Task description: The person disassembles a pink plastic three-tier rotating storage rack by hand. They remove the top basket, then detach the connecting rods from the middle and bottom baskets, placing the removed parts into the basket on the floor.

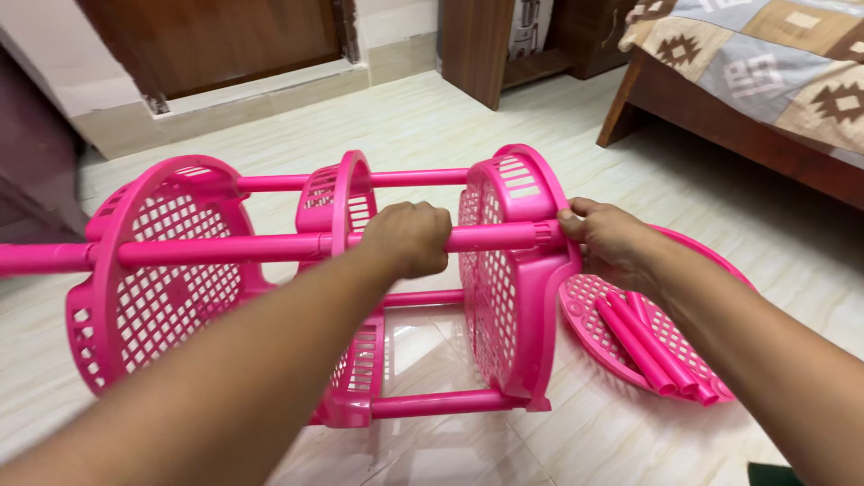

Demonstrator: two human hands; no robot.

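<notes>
Both hands grip a pink rack (504,270) lying on the floor (432,126).

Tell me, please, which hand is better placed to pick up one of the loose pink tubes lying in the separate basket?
The right hand, probably. It rests at the end basket's rim, directly above the loose tubes; the left hand is wrapped around the rack's pole, farther away.

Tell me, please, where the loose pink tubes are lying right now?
The loose pink tubes lie in the separate pink basket on the floor, lower right, under the right hand.
</notes>
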